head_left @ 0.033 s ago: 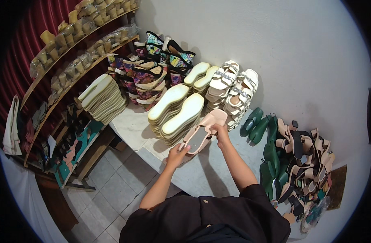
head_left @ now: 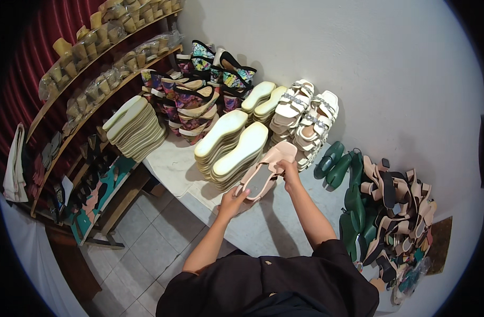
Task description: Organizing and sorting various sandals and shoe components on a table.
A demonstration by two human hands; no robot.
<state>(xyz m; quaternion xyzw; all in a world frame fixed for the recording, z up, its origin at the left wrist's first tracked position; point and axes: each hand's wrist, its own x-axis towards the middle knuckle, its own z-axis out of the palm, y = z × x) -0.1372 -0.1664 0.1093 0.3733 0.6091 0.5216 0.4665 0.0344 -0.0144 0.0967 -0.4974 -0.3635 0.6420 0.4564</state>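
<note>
Above the tabletop I hold a pale pink square-toed sandal [head_left: 282, 152] between both hands, its toe tilted away from me and to the right. My left hand [head_left: 233, 203] is closed round the heel end, with the thumb at its rim. On the strap's right side my right hand [head_left: 291, 175] grips near the toe. Just beyond the sandal's left side stand two tall stacks of cream foot-shaped soles [head_left: 241, 150]. Stacked white strappy sandals [head_left: 313, 124] stand behind the toe. The fingers under the sandal are mostly hidden.
Green shoe lasts [head_left: 353, 211] and a heap of pink and black sandals [head_left: 400, 206] cover the pale table's [head_left: 284, 232] right side. Flowered wedge shoes [head_left: 194, 105] stand at the back. More soles [head_left: 136, 129] sit beside shelves of heels [head_left: 96, 90] at left.
</note>
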